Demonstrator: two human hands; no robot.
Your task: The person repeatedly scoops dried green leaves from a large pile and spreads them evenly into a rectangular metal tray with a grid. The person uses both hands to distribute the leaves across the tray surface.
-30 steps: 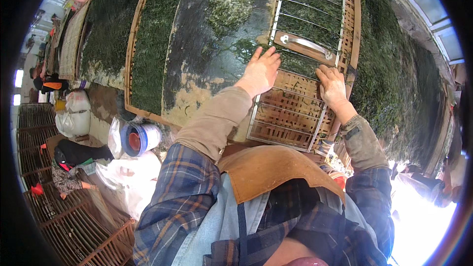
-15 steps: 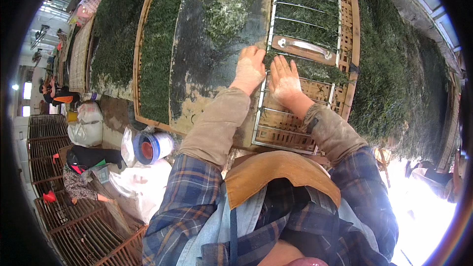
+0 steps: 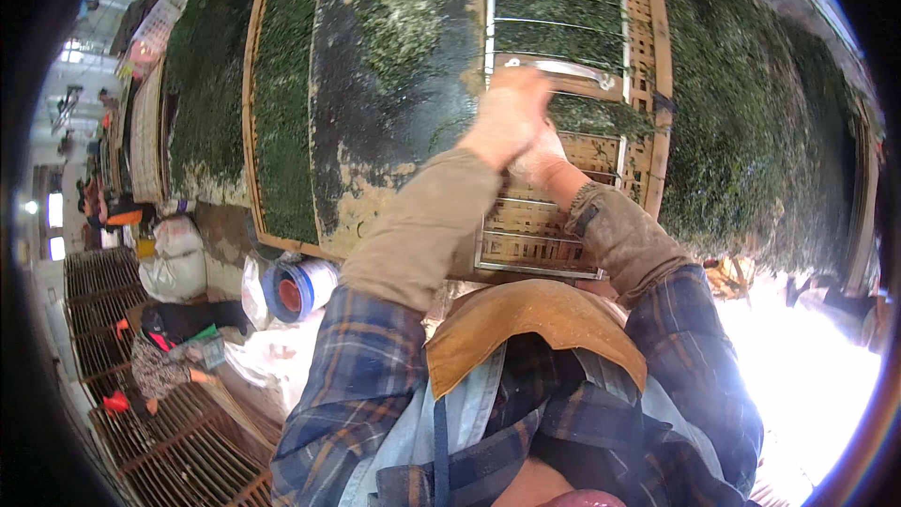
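My left hand [image 3: 511, 117], smeared by motion, is over the near end of a wooden crossbar [image 3: 587, 81] with a curved metal handle. Whether it grips anything cannot be made out. Partly behind it, my right hand [image 3: 544, 161] lies low over the metal frame [image 3: 490, 9], its fingers hidden. The frame's thin rungs are spread over a wood-edged woven bamboo screen [image 3: 521, 246]. Dark green shredded plant matter [image 3: 554, 33] fills the frame's far compartments, and a thinner strip lies just below the crossbar. To the left is a worn dark board [image 3: 366, 122] bearing a pale-flecked green heap [image 3: 399, 14].
Large green heaps [image 3: 741, 122] flank the work on both sides. A blue-and-white bucket [image 3: 298, 289] stands at lower left, near white sacks [image 3: 174, 258]. Beyond it, a person in a patterned sleeve [image 3: 155, 366] bends over slatted racks [image 3: 188, 432].
My left hand has moved right and away from me, from the board's edge to the crossbar, crossing over my right hand. The whole view has shifted slightly.
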